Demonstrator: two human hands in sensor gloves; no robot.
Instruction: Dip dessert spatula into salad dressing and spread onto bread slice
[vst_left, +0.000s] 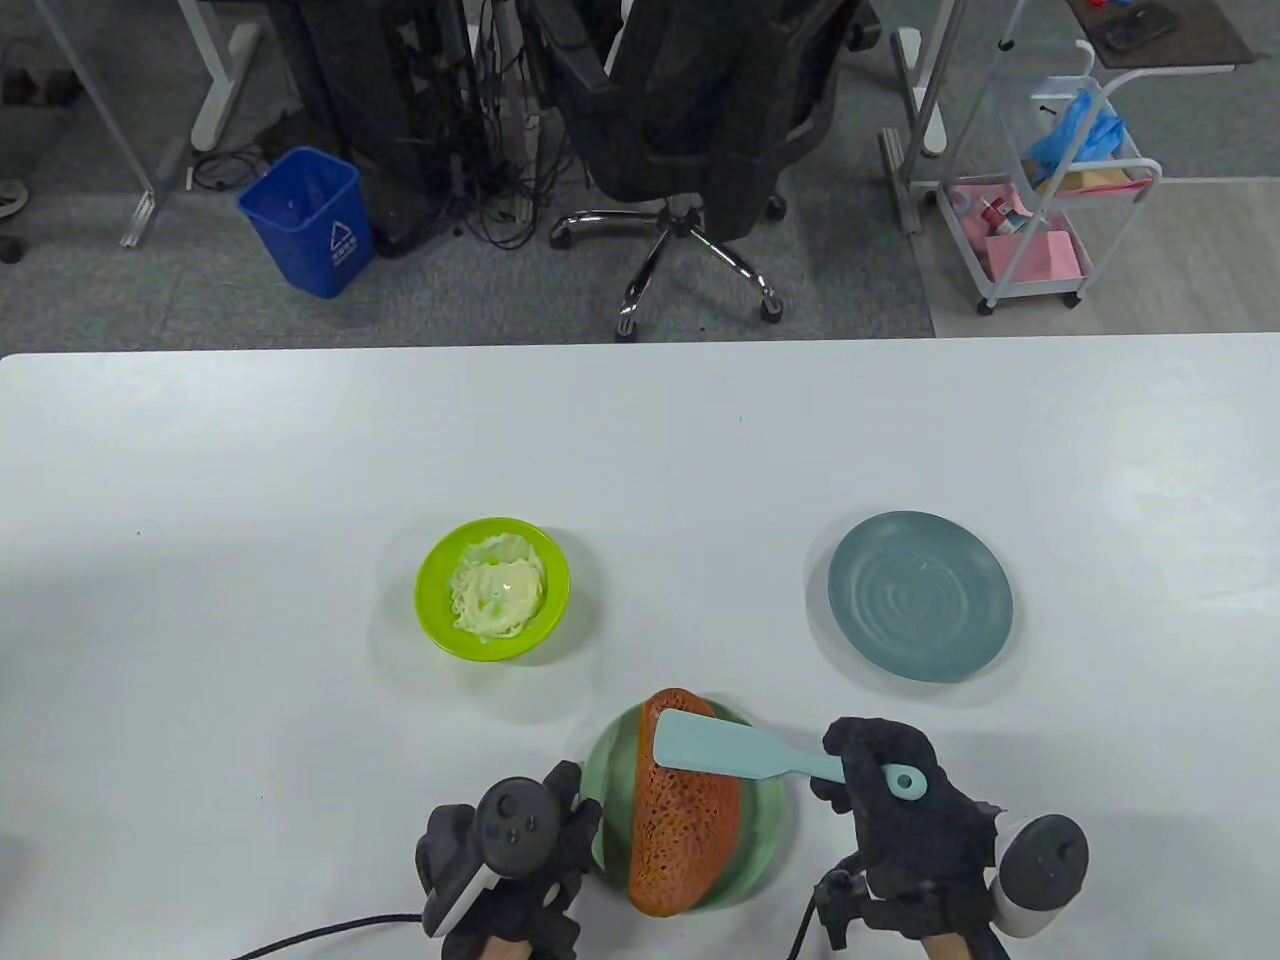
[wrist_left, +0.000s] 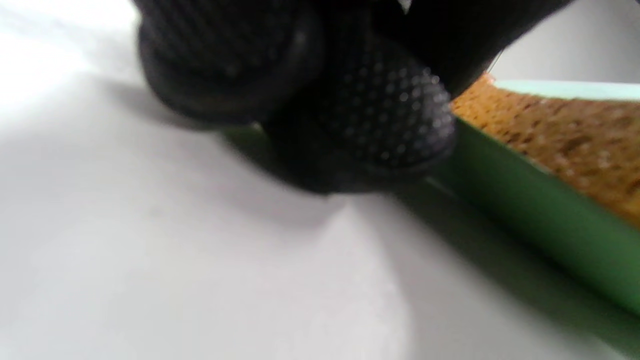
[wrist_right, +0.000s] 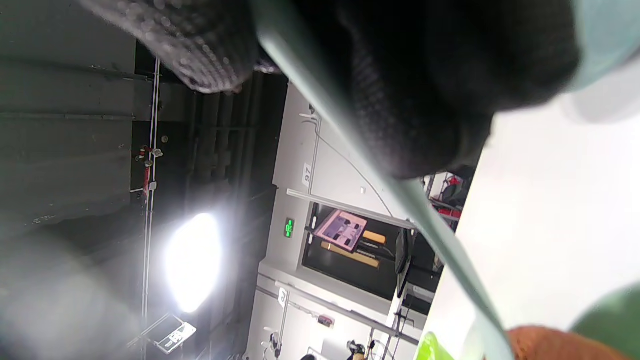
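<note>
White table (vst_left: 300, 450), grey carpet (vst_left: 150, 290) beyond.

1. My right hand (wrist_right: 450, 75) grips the pale spatula (wrist_right: 430, 225), gloved fingers (wrist_right: 200, 45) around its handle.
2. The blade runs down to the bread (wrist_right: 555, 345).
3. A lime bowl (wrist_right: 440, 350) edge and the white bench (wrist_right: 550, 210) show.

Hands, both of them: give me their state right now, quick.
Left hand: fingers rest at the green plate rim; an actual grip cannot be told.
Right hand: grips the spatula handle, blade over the bread slice.
</note>
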